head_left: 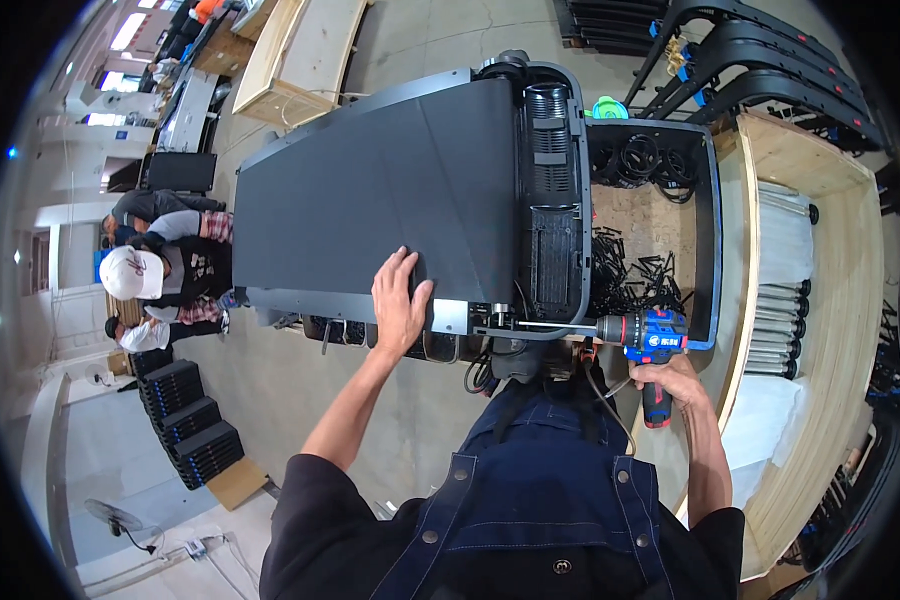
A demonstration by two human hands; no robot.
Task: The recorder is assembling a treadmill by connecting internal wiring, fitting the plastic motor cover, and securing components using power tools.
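Observation:
A black treadmill deck with its wide belt point(370, 190) lies in front of me. My left hand point(400, 305) rests on the belt's near edge, fingers stretched out, holding nothing. My right hand point(675, 378) is wrapped round the grip of a blue and red cordless drill point(654, 335). From the drill a long thin bit point(558, 324) points left across the frame's end point(582, 230), its tip by the roller's near end. Whether the tip sits in a screw is too small to tell. An open motor bay point(550, 240) shows between belt and frame end.
Right of the deck, a dark-rimmed tray point(712, 240) holds black screws and looped belts. Beyond it stands a wooden crate point(820, 500) with metal rollers. Black frames point(760, 70) are at far right. Co-workers point(165, 260) and stacked black parts point(190, 425) are at left.

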